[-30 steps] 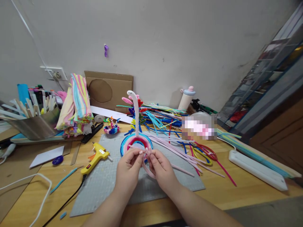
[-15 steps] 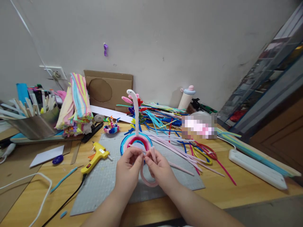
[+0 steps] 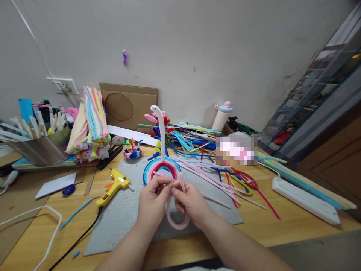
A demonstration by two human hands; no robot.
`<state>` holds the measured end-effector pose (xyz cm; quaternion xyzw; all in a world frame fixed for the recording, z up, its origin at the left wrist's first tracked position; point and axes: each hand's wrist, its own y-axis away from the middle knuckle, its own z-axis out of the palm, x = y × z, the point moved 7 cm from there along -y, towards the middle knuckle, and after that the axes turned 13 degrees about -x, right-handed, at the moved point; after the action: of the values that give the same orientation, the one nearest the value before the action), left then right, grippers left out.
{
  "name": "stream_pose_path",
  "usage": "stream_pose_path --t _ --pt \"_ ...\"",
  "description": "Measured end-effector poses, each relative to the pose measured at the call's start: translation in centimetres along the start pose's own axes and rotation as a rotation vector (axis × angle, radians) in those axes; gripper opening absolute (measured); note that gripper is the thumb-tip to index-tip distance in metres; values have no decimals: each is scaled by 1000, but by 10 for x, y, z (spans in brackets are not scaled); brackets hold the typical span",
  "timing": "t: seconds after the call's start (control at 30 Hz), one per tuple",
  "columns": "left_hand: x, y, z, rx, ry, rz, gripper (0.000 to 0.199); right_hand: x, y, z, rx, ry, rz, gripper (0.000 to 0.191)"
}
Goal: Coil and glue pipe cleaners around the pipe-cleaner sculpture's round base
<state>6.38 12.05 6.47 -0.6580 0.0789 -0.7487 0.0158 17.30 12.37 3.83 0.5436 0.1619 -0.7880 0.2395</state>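
My left hand [image 3: 154, 199] and my right hand [image 3: 187, 198] meet fingertip to fingertip over the grey cutting mat [image 3: 113, 229]. Both pinch pale pink pipe cleaners [image 3: 178, 226], whose loop hangs down between the hands. Short ends stick up above my right hand and past my left fingertips. Just behind the fingers lies a coiled disc [image 3: 146, 175] of blue, white and pink pipe cleaners. From it rises a white fuzzy stem [image 3: 163, 139] with a bent top. Loose pale pink pipe cleaners [image 3: 208, 177] fan out to the right.
A yellow glue gun [image 3: 114, 187] lies left, its black cord running to the front. Red-handled scissors [image 3: 245, 178] and a white power strip [image 3: 306, 201] are at right. Behind stand a metal container of sticks [image 3: 42, 148], pipe cleaner bundles [image 3: 94, 116] and a bottle [image 3: 222, 117].
The pink loop between my hands hangs slightly lower and looks longer. Both hands stay pinched in nearly the same place.
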Motion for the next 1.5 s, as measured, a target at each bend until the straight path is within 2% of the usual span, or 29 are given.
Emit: stream_pose_path --t 0.17,0.33,0.6,0.73,0.93,1.33,1.4,1.5 --pt "-5 -2 1 -26 118 -48 21 2 2 8 -113 -155 85 28" --pt "-16 -3 10 -103 372 -223 33 1 3 9 -150 -213 110 24" --pt "-22 4 21 -239 619 -415 19 6 4 12 -210 -220 158 21" --pt "-25 4 20 -272 675 -472 22 7 3 10 -186 -189 157 19" --pt "-25 2 22 -228 661 -413 20 3 2 5 -133 -178 132 22" --pt "-18 0 21 -270 475 -337 28 0 2 1 -130 -135 135 27" --pt "-16 -2 18 -243 423 -290 28 -3 1 -2 -67 -100 75 32" --pt "-13 -4 8 -150 330 -204 23 -14 3 -11 88 22 -98 40"
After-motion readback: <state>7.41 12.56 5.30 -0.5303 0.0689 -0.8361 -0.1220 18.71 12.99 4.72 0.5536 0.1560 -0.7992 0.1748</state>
